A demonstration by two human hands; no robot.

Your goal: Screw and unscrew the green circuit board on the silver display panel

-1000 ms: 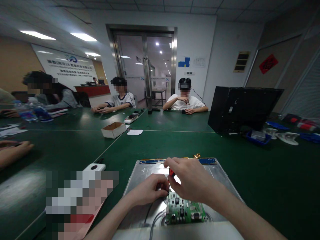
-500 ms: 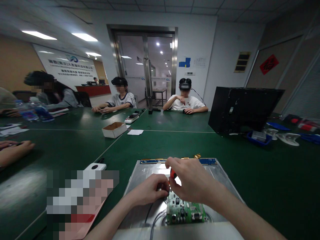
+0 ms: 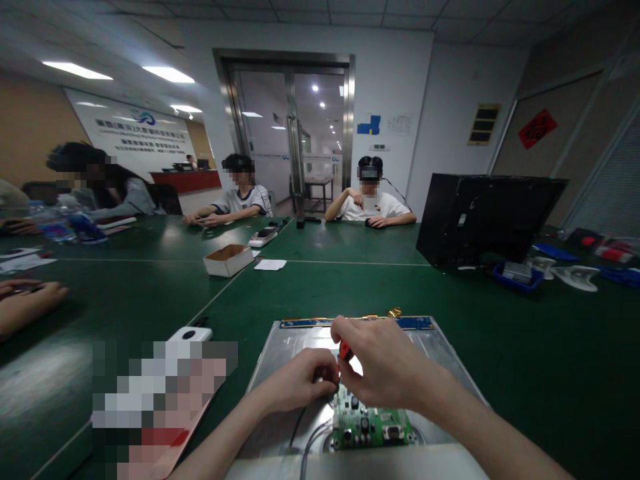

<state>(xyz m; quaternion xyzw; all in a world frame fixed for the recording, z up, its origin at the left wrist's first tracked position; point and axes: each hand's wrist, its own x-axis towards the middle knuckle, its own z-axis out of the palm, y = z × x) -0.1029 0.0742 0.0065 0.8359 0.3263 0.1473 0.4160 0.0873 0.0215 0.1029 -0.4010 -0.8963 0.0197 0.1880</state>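
Note:
In the head view, a flat metal panel (image 3: 280, 363), seemingly the back of a display, lies in front of me on the table. A green circuit board (image 3: 373, 423) rests on it, with dark cables (image 3: 309, 445) to its left. My right hand (image 3: 383, 360) is closed round the red-and-black handle of a screwdriver (image 3: 345, 349), held upright above the board's far left corner. The fingers of my left hand (image 3: 307, 377) are pinched together at that corner, beside the screwdriver's lower end. What they grip is hidden.
A blue circuit strip (image 3: 417, 323) runs along the panel's far edge. Left of the panel lies a white device (image 3: 193, 335), partly pixelated. An open white box (image 3: 229, 261) and a black monitor (image 3: 485, 220) stand farther off. Several people sit around the green table (image 3: 350, 283).
The red-and-black handle has turned slightly in my right hand. Both hands stay at the same corner of the board. The person opposite has moved a raised hand a little.

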